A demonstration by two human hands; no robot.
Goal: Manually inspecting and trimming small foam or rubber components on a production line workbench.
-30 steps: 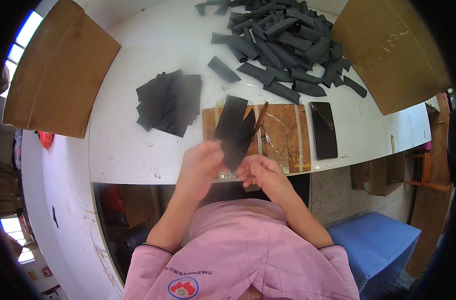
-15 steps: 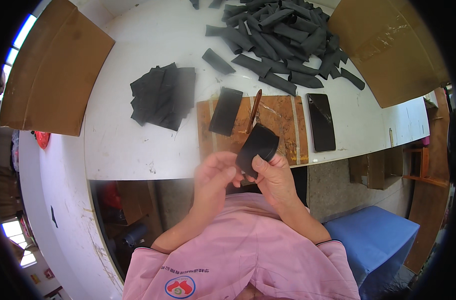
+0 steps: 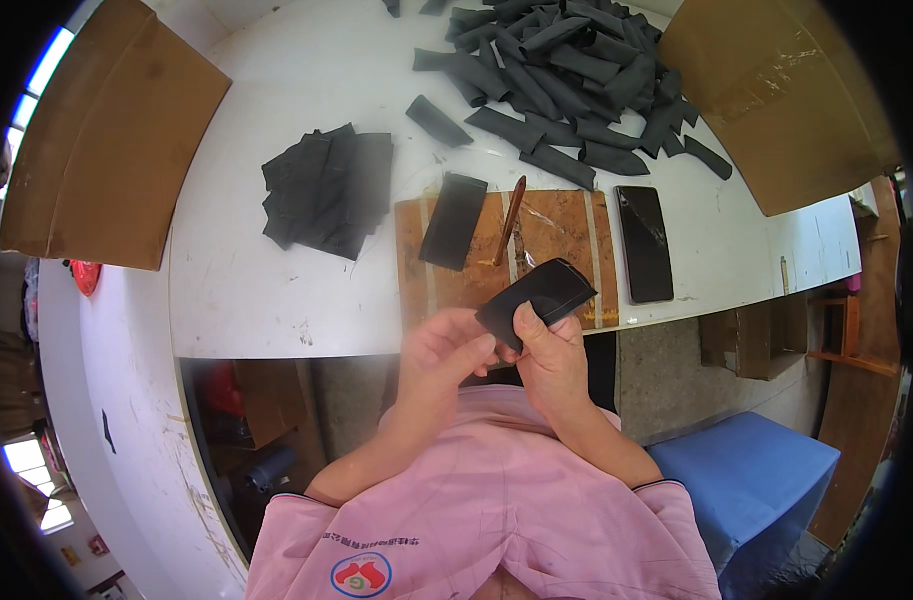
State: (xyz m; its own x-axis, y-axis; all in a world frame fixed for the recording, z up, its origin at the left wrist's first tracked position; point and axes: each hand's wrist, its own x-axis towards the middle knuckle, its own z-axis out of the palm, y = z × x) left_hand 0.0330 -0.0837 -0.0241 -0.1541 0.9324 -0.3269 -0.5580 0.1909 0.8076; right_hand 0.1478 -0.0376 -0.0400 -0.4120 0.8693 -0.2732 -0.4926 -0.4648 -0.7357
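A black flattened sleeve (image 3: 538,296) of smooth sheet material is held above the near edge of the table. My right hand (image 3: 554,355) is closed on it, thumb pressed on its upper face and fingers beneath. My left hand (image 3: 444,355) pinches the sleeve's near left corner; some of its fingertips are hidden. Just beyond lies a worn brown board (image 3: 476,285). On that board rest another flat black piece (image 3: 454,222) and a slim reddish-brown stick tool (image 3: 511,222).
Left of the board is a stack of flat black pieces (image 3: 326,190). Loose curled black sleeves (image 3: 576,90) are heaped at the far right. A phone (image 3: 644,245) lies beside the board. Cardboard boxes (image 3: 116,130) flank the table, and a blue-covered block (image 3: 746,475) stands lower right.
The black sleeve in my hands has turned clockwise, its far end swinging to the right. My hands have shifted only slightly, and the things on the table have stayed in place.
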